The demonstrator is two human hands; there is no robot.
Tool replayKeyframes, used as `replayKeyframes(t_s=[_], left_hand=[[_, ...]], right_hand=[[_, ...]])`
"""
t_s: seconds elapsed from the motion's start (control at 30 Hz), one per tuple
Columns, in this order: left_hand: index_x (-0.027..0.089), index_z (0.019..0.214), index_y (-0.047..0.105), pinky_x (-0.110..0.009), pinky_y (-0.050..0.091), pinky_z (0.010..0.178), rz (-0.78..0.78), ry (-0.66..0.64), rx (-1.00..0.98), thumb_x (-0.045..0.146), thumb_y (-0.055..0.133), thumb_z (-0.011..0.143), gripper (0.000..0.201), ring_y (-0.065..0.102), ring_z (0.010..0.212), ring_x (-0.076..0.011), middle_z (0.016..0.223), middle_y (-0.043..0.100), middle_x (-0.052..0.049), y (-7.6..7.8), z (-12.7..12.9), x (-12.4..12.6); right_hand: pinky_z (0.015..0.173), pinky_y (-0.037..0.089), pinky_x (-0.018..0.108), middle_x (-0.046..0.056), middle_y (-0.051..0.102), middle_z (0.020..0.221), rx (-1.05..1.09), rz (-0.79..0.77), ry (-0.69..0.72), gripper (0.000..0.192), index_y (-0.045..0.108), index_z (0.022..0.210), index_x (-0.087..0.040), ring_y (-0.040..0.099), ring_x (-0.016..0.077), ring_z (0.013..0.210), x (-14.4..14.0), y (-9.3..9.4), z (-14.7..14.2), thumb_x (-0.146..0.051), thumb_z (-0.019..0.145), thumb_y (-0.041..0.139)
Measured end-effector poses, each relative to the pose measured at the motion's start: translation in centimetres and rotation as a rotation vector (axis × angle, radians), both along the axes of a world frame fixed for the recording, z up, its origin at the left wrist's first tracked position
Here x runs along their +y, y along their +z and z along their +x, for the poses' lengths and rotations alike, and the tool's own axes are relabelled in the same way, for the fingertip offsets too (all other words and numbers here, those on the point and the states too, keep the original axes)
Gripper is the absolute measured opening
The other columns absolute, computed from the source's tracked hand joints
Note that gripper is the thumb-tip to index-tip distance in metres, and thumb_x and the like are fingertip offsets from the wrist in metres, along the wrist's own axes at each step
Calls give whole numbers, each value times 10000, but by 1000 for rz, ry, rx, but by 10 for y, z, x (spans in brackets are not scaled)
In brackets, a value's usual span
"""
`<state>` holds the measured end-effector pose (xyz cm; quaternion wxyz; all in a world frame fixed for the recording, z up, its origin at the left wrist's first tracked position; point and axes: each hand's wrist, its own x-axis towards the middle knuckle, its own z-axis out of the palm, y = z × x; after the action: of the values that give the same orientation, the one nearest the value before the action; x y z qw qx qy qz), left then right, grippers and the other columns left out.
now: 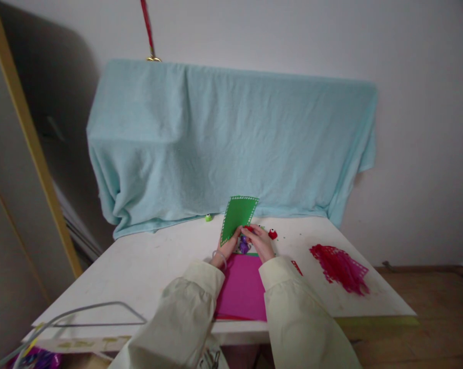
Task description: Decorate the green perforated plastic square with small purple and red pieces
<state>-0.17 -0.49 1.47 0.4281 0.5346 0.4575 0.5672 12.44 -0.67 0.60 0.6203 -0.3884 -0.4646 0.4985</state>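
Upright over the middle of the table, a green sheet with a white dotted edge [240, 214] is gripped at its lower part by my left hand [227, 248]. Close to its right side, my right hand [261, 242] has its fingers closed on a small red piece [248, 228], whose exact shape is too small to make out. Both hands nearly meet. Below and between them sits a shiny purple object [244, 245], partly hidden. Magenta sheets [241, 288] lie stacked between my forearms, with a red edge showing underneath.
On the white table [170, 266] lie a red googly-eyed piece [272, 234], a green googly-eyed piece [208, 218], a red strip [297, 267] and a heap of red and magenta cut scraps [341, 269]. A grey metal frame [97, 306] crosses the left front. A light blue cloth [231, 138] hangs behind.
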Motion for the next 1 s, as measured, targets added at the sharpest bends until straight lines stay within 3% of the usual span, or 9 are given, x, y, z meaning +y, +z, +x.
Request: replayKeyframes(t_s=[0.27,0.63,1.0], left_hand=[[187,630,605,-303,479,692,36,-24,42,551,628,735,379,592,597,-170,534,593,-23,-10,-2,8],[177,864,676,-357,465,899,18,-59,12,521,674,707,378,659,826,-201,766,712,-72,-10,-5,12],[188,695,645,-321,507,723,-32,-18,8,545,623,756,363,640,654,-195,523,609,-27,0,-1,0]], right_hand=[[498,369,246,2,632,675,-8,-35,-16,413,660,861,-160,498,116,517,0,1,2,-451,601,796],[495,378,247,15,668,711,10,-78,-34,458,647,872,-161,533,124,531,-1,4,-1,-433,550,826],[515,397,241,24,674,745,31,-52,-6,439,636,866,-159,565,134,581,2,0,0,-389,550,834]])
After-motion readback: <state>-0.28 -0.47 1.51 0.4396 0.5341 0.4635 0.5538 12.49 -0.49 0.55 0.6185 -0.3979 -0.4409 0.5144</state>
